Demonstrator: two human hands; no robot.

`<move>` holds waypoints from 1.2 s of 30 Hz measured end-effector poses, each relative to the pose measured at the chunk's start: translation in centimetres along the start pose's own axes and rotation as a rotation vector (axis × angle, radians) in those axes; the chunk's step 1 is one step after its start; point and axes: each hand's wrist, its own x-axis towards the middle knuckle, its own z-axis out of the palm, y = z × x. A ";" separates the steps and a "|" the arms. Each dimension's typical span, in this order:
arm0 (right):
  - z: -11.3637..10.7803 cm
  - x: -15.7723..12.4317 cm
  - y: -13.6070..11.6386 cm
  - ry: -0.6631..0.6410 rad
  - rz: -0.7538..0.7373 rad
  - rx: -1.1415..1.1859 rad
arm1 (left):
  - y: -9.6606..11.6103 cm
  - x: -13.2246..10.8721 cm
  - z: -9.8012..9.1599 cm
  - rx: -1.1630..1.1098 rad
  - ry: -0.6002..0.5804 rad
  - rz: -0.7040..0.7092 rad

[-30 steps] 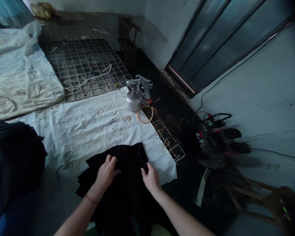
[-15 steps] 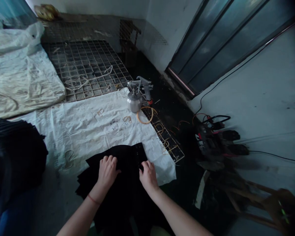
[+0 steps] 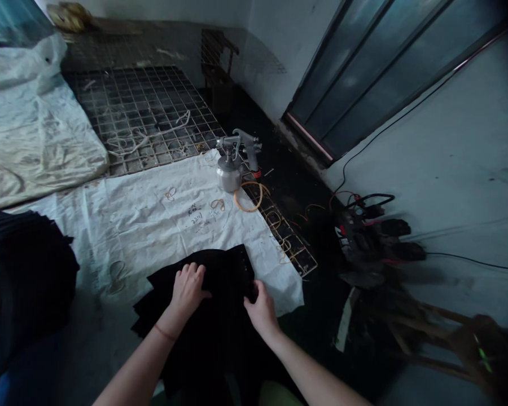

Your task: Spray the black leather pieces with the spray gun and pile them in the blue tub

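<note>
Black cloth pieces (image 3: 220, 316), stacked with jagged staggered edges on the left side, lie in front of me on a white sheet. My left hand (image 3: 190, 287) rests on top of the cloth, fingers laid over it and thumb apart. At the cloth's right edge, my right hand (image 3: 261, 309) pinches the border between thumb and fingers, beside a row of small pale marks. Dark shadow hides the lower part of the cloth.
A metal spray gun (image 3: 231, 169) with an orange hose stands on the white sheet (image 3: 152, 220). Another black cloth stack (image 3: 29, 270) is at left. Wire mesh (image 3: 152, 101) lies beyond. A compressor-like machine (image 3: 372, 237) and wooden stool (image 3: 449, 338) are at right.
My right hand has shifted slightly right and down along the cloth's edge, which now looks turned up a little. My left hand has barely moved. The view has shifted slightly.
</note>
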 end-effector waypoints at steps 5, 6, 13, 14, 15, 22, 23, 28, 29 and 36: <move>0.3 0.7 -0.2 -0.019 0.025 -0.078 | -0.4 0.2 0.2 -0.024 0.149 0.039; 0.2 0.7 -0.4 -0.024 0.020 -0.100 | -0.4 0.3 0.2 -0.020 0.134 0.036; -0.6 -0.1 -0.6 0.041 -0.171 -0.185 | 0.1 -0.8 0.1 0.010 0.169 0.093; -0.7 -0.3 -0.6 0.051 -0.202 -0.172 | 0.1 -1.1 0.2 0.009 0.187 0.110; -0.8 -0.4 -0.5 0.059 -0.229 -0.156 | 0.1 -1.4 0.3 0.007 0.207 0.126; -0.9 -0.8 0.1 0.060 -0.327 -0.096 | 0.0 -2.2 0.9 0.024 0.324 0.152; -0.8 -0.8 0.2 0.068 -0.329 -0.083 | 0.1 -2.4 0.9 0.036 0.328 0.146; -0.4 -0.8 0.5 0.080 -0.276 0.011 | 0.9 -2.9 0.3 0.085 0.293 0.073; -0.5 -0.8 0.5 0.040 -0.275 0.035 | 0.9 -2.8 0.3 0.086 0.275 0.068; -1.7 -0.2 1.2 -0.151 -0.064 0.271 | -0.2 -1.2 -1.0 0.028 -0.019 0.048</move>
